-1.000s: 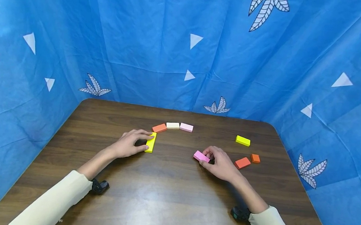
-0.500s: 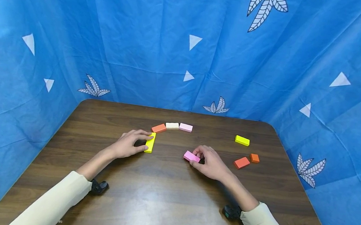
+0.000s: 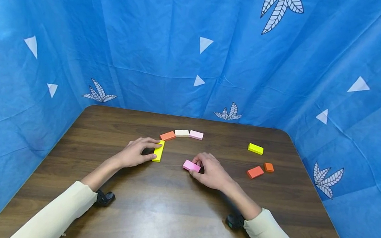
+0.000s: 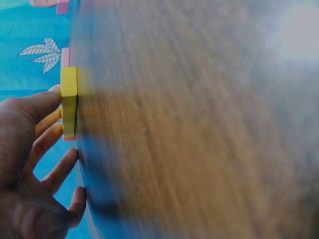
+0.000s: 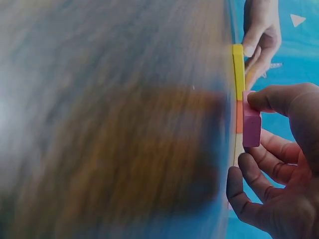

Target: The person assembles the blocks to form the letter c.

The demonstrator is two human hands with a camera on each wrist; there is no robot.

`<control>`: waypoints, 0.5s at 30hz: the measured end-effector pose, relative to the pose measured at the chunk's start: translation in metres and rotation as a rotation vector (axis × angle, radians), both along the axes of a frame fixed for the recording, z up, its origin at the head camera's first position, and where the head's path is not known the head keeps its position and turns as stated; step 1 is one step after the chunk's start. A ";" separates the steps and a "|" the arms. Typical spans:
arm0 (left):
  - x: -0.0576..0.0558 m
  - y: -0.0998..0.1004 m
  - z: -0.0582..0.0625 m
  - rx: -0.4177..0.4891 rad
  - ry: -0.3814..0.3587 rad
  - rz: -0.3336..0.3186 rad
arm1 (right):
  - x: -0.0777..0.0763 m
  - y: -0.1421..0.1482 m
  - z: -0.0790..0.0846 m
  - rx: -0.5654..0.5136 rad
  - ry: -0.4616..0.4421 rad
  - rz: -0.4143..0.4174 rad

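Observation:
At the left of the table, my left hand (image 3: 136, 153) holds a yellow block (image 3: 159, 151), the thumb near its front end and the fingers near its far end. The yellow block (image 4: 70, 99) also shows in the left wrist view. An orange block (image 3: 168, 136), a cream block (image 3: 182, 133) and a pale pink block (image 3: 196, 134) form a curved row from its far end. My right hand (image 3: 212, 172) pinches a pink block (image 3: 191, 165) between thumb and fingers, to the right of the yellow block and apart from it. In the right wrist view the thumb partly covers the pink block (image 5: 252, 130).
On the right side of the wooden table (image 3: 170, 207) lie another yellow block (image 3: 255, 148), a red-orange block (image 3: 255, 172) and a small orange block (image 3: 268, 167). A blue patterned cloth (image 3: 142, 48) hangs behind the table and along both sides.
My right hand has moved left with the pink block, bringing it closer to the yellow block. My left hand and the curved row have stayed in place.

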State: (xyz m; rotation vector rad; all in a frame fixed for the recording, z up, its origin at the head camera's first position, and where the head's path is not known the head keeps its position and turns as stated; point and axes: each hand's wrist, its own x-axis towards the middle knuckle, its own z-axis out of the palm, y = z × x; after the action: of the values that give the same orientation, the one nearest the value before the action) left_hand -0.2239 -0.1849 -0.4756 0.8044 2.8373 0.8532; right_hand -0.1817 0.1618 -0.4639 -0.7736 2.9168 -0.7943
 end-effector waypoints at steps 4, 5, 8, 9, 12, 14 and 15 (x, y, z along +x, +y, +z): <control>0.000 0.000 0.000 -0.001 -0.002 0.002 | -0.002 -0.007 -0.001 0.025 0.035 0.026; 0.000 0.000 0.001 0.000 -0.003 0.003 | -0.002 -0.009 -0.001 0.026 0.039 0.028; 0.000 0.001 0.001 0.003 -0.009 0.010 | -0.003 -0.014 0.000 0.022 0.037 0.030; 0.000 0.001 0.001 0.004 -0.010 0.012 | -0.003 -0.016 0.001 0.019 0.032 0.029; 0.000 0.001 0.001 0.002 -0.009 0.013 | -0.002 -0.022 0.002 0.015 0.020 0.030; 0.000 0.002 0.000 0.003 -0.009 0.013 | -0.002 -0.025 0.002 0.010 0.014 0.031; -0.001 0.002 0.000 0.003 -0.008 0.013 | -0.002 -0.027 0.003 0.008 0.016 0.035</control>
State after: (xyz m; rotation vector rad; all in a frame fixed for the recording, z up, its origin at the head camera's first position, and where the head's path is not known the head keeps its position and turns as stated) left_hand -0.2245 -0.1831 -0.4759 0.7821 2.8379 0.8604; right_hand -0.1837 0.1344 -0.4612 -0.8323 2.9098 -0.7759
